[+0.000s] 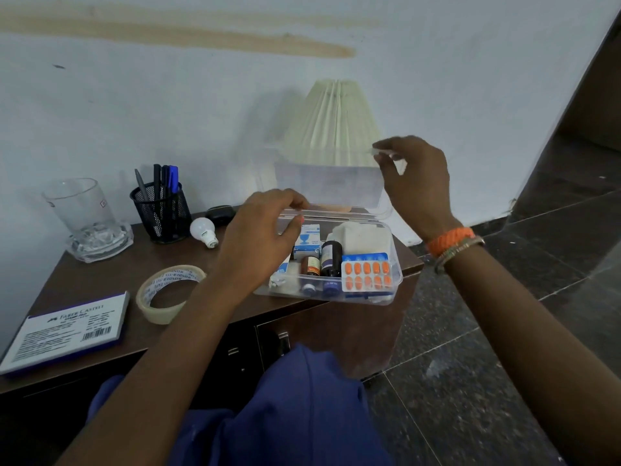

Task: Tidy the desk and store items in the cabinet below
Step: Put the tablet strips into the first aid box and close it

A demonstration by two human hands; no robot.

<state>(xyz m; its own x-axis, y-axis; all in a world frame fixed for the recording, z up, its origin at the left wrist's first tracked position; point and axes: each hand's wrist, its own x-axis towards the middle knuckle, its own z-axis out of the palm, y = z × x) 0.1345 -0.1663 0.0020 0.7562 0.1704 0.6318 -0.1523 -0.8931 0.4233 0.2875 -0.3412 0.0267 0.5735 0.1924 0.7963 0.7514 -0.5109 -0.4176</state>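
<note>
Right hand (415, 183) fingers pinch the raised lid (327, 186); left hand (265, 237) steadies the box (396, 280).

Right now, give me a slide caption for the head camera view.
Right hand holds the clear medicine box lid up while left hand grips its rim on the desk.

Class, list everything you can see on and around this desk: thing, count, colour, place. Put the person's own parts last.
Glass jug: 1, clear, back left.
Pen holder: 1, black mesh, beside jug.
Bulb: 1, white, lying mid-desk.
Tape roll: 1, beige, front.
Stamp pad box: 1, white-blue, front left.
Medicine box: 1, clear, lid up, right end.
Lampshade: 1, cream, behind.
Left hand: on box rim.
Right hand: holding lid.
</note>
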